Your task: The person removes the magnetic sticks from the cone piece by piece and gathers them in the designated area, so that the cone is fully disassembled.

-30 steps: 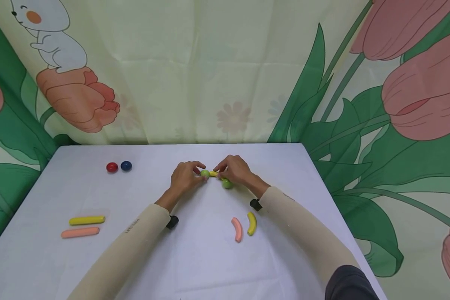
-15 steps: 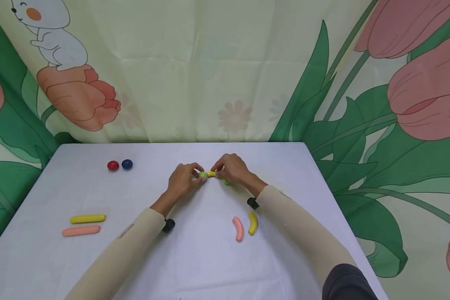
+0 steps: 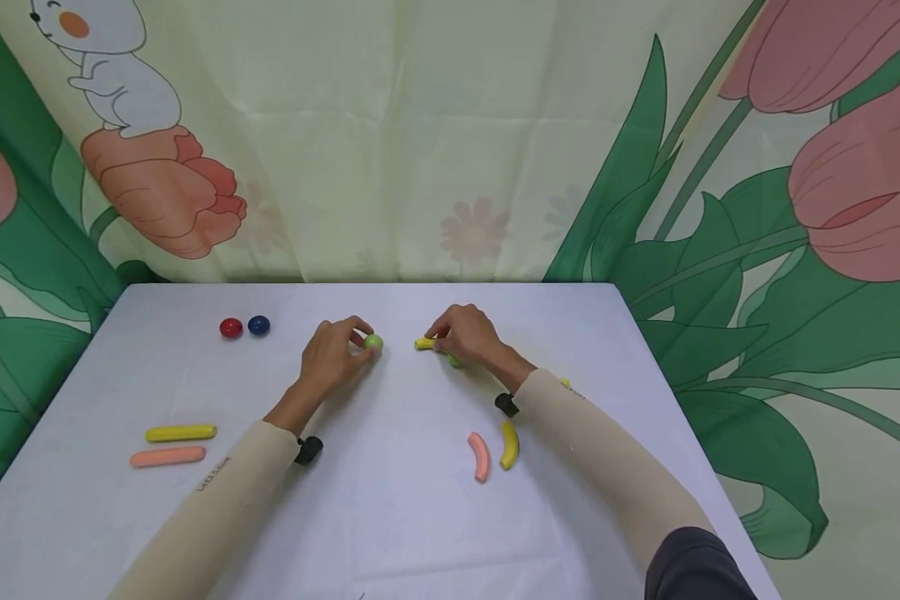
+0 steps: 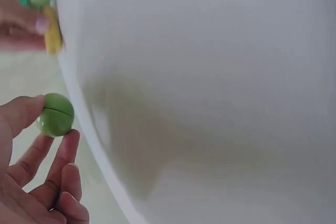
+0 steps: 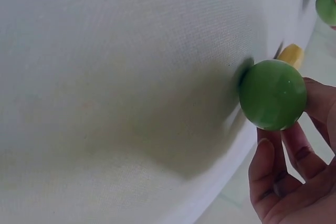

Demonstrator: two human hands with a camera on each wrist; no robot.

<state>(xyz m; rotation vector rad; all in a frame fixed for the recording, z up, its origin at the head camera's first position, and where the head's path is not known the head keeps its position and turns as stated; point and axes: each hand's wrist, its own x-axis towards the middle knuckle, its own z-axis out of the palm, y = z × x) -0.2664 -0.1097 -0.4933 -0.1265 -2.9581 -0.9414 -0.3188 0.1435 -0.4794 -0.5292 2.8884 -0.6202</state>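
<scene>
In the head view my left hand (image 3: pixel 330 358) pinches a small glossy green ball (image 3: pixel 373 343) between thumb and fingers. A dark groove runs round this ball in the left wrist view. My right hand (image 3: pixel 471 336), to its right, pinches a yellow curved rod (image 3: pixel 422 343) whose left end pokes out past the fingertips. At the rod's other end sits a second green ball (image 5: pixel 273 95), large in the right wrist view and mostly covered by the hand in the head view. A gap separates the left ball from the rod.
A red ball (image 3: pixel 231 328) and a blue ball (image 3: pixel 258 326) lie at the back left of the white table (image 3: pixel 412 517). Straight yellow (image 3: pixel 181 433) and pink rods (image 3: pixel 168 457) lie at left. Curved pink (image 3: pixel 479 457) and yellow rods (image 3: pixel 510 445) lie before the right forearm.
The left hand has drawn its green ball away to the left, off the end of the yellow rod. The right hand stays nearly in place, still gripping the rod.
</scene>
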